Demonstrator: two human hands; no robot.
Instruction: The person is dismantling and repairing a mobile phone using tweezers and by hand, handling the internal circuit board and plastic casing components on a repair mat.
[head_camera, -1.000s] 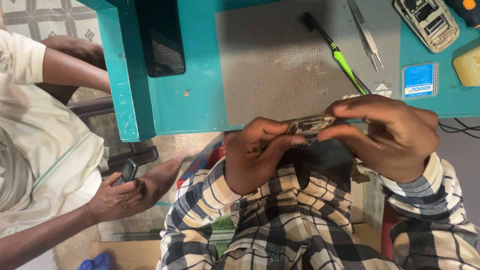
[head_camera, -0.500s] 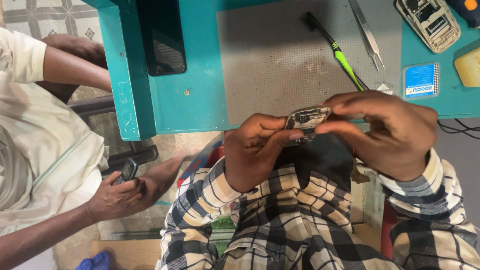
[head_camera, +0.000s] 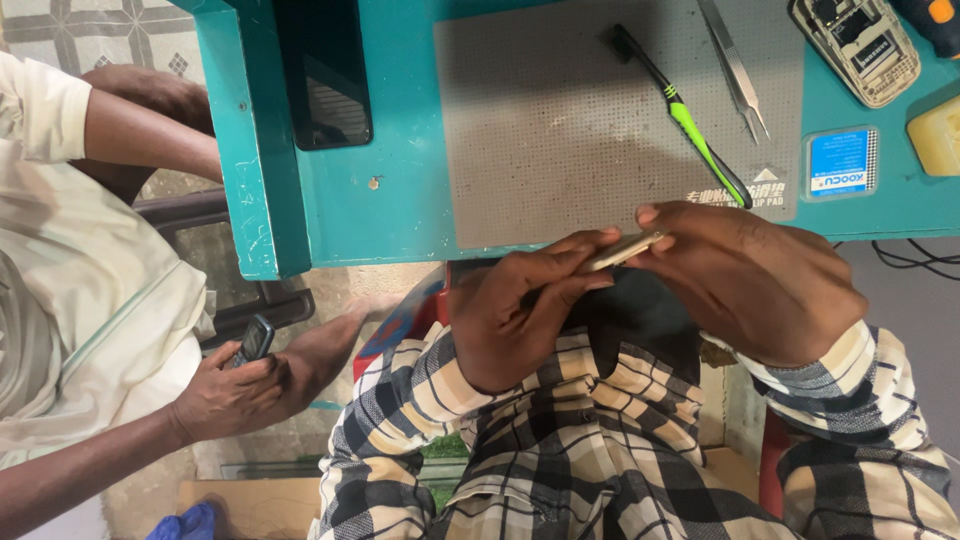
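Both hands meet just below the near edge of the teal table (head_camera: 400, 215), over the person's lap. Left hand (head_camera: 520, 310) and right hand (head_camera: 750, 280) are closed together on one thin, gold-coloured flat piece (head_camera: 622, 250), seen edge-on; left fingertips pinch its lower end, right thumb and fingers grip the upper end. What kind of part it is cannot be told from this angle. Both sleeves are plaid, cream and dark. Directly beyond the hands, on the table, lies a grey perforated work mat (head_camera: 560, 130). On the mat, just beyond the right hand, a brush with a green-and-black handle (head_camera: 685, 115) lies diagonally, bristle end away from the hands. Further right of it, metal tweezers (head_camera: 735, 70) point towards the hands. Beyond the right hand, off the mat, a small blue-and-white square pad (head_camera: 840, 162); beyond that, an opened phone body (head_camera: 857, 45) with its insides exposed. At the far right table edge, a pale yellow block (head_camera: 938, 135), partly cut off. Beyond and left of the left hand, a dark phone (head_camera: 323, 70) lies face-up on the table. Well left of the left hand, another person in a pale shirt sits, their hand (head_camera: 235, 385) wrapped round a small dark handset (head_camera: 255, 340).
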